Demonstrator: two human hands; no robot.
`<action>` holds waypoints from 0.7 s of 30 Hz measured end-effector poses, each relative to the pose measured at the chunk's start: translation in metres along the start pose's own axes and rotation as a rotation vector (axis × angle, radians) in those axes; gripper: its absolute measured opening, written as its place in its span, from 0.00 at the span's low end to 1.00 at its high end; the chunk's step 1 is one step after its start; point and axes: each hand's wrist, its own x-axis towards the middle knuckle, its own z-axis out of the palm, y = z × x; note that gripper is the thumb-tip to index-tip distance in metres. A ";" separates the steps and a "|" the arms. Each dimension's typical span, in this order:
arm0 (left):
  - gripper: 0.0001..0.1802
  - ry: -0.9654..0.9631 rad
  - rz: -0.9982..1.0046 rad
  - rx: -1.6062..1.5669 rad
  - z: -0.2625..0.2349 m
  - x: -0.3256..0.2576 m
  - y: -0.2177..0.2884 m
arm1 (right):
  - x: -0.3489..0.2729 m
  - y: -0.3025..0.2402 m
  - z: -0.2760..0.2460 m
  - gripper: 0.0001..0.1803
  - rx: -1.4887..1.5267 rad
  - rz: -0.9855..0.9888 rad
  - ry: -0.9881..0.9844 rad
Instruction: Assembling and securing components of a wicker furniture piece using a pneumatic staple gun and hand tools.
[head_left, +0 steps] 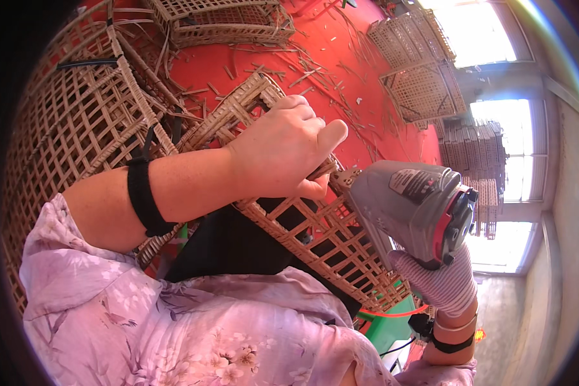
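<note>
My left hand (pixel 283 147), bare, is closed over the upper edge of a tan woven lattice basket (pixel 367 283) that lies across my lap. Its fingers curl around the rim, and part of them is hidden behind the hand. In my right hand (pixel 441 278), which wears a striped glove, is a grey pneumatic stapler (pixel 405 202) with a red and black end cap. The stapler's nose is at the basket's rim, just right of my left fingers. Whether it touches the rim, I cannot tell.
A large lattice basket (pixel 77 122) stands close at my left, another basket (pixel 225 22) beyond it. Loose cane strips (pixel 302 71) litter the red floor (pixel 206 71). Stacked baskets (pixel 424 77) stand far right near windows. An orange hose (pixel 392 314) runs beside a green stool-like object (pixel 392 331).
</note>
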 end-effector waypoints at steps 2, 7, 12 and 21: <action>0.24 0.007 -0.002 -0.009 0.000 -0.001 0.001 | 0.000 0.000 -0.001 0.25 0.120 0.064 -0.001; 0.23 -0.005 0.004 0.000 0.001 -0.001 0.000 | -0.005 -0.010 -0.015 0.23 0.056 0.134 0.009; 0.23 -0.013 -0.005 -0.001 0.000 -0.002 0.000 | -0.004 -0.016 -0.017 0.21 0.098 0.149 0.063; 0.22 0.022 0.008 0.009 0.003 -0.002 -0.001 | 0.006 -0.010 -0.008 0.22 -0.091 0.038 -0.027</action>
